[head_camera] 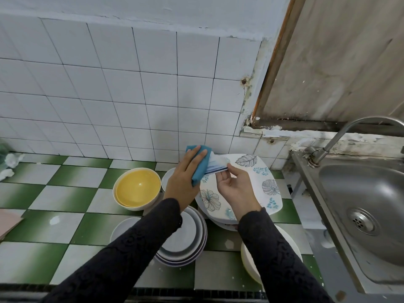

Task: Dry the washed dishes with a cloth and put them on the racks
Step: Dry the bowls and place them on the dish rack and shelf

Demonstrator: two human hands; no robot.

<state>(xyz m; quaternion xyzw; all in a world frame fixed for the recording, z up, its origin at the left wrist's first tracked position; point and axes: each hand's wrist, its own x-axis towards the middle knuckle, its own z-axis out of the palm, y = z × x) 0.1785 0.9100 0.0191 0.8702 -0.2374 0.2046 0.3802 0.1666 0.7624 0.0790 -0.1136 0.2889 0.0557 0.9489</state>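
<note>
Small glossy white dish (pixel 215 166) w/ blue stripes near its rim, held tilted above the desk (pixel 65 193) betw. both hands, over a squarish leaf-print plate (pixel 259 178). Left grip (pixel 185 174): fingers straight, flat on a soft folded teal cloth (pixel 200 171), pressing it to the dish's left side; thumb hidden. Right grip (pixel 235 186): palm up, thumb and fingertips pinching the dish's right edge. Cloth and hands cover most of the dish, so its shape is hard to tell. Desk is glazed tile, green-white checks. Left of the hands: yellow bowl (pixel 137 189) nested in a white one. Closer in, a stack of round plates (pixel 188 241) lies partly under the left sleeve; a white bowl (pixel 248 261) is mostly behind the right sleeve. Steel sink (pixel 360 193) w/ curved tap (pixel 341 136) at right, cut off by the frame edge. White tiled wall (pixel 131 84) behind.
</note>
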